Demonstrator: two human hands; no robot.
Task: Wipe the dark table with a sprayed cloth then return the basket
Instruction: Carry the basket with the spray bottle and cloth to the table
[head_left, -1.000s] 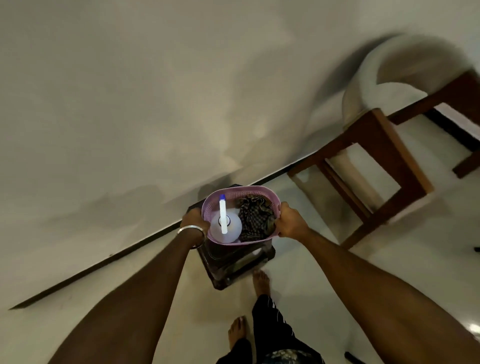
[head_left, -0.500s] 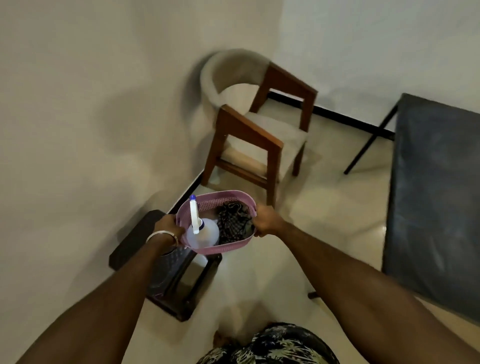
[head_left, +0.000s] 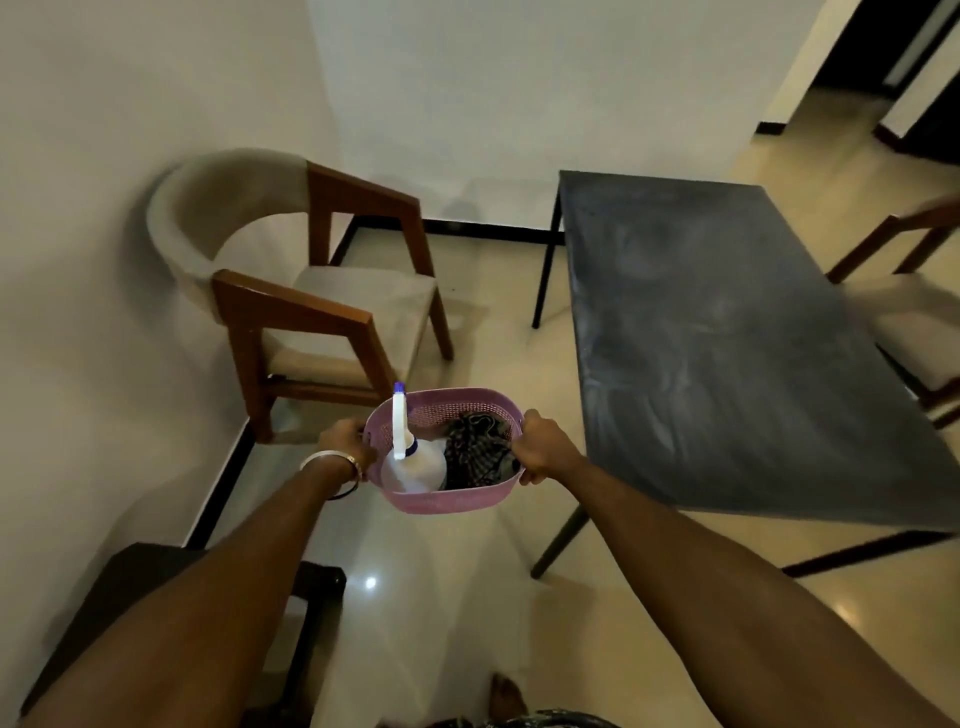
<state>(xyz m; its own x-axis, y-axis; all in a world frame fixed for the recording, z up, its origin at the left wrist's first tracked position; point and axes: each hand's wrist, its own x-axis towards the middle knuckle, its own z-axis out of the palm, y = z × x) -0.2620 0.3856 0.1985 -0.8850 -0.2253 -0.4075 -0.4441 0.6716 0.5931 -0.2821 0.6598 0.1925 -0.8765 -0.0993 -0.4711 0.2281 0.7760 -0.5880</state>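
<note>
Basket (head_left: 447, 499) carried: left hand (head_left: 345, 441), right hand (head_left: 543, 448) grip its ends.
Keep level; set on counter (head_left: 727, 338) edge.

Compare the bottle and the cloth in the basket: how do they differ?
The bottle is white, smooth and stands upright, its nozzle rising above the rim; the cloth is dark, checked, crumpled and lies low. The bottle sits on the left side, the cloth on the right. Both are inside the pink basket.

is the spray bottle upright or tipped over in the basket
Upright: the spray bottle stands in the basket, nozzle above the rim, beside the cloth.
</note>
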